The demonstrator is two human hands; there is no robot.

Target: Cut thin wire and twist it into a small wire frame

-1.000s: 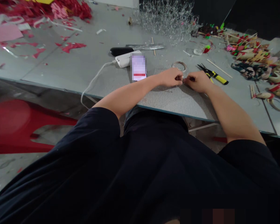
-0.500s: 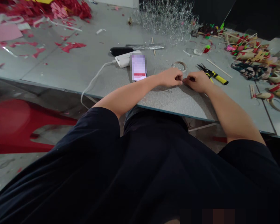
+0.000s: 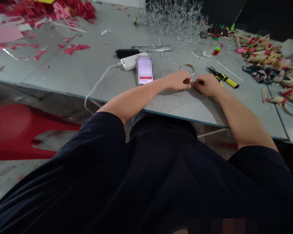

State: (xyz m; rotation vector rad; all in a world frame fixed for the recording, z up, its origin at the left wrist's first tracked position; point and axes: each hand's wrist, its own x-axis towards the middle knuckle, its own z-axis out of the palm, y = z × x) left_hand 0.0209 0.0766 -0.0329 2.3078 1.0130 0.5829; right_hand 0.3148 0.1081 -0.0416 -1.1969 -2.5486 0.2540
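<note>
My left hand (image 3: 179,80) and my right hand (image 3: 206,85) rest close together on the grey table (image 3: 88,71), fingers curled and pinched toward each other. Between the fingertips sits something small and thin that I cannot make out. A small coil of wire or tape (image 3: 188,68) lies just beyond my left hand. Yellow-handled pliers (image 3: 223,78) lie right behind my right hand.
A phone (image 3: 145,70) on a white power bank (image 3: 130,61) with a cable lies left of my hands, by a black case (image 3: 127,53). A tangle of clear wire (image 3: 173,18) sits at the back. Red paper scraps (image 3: 39,13) lie far left, colourful craft pieces (image 3: 266,58) right. A red chair (image 3: 19,130) stands below.
</note>
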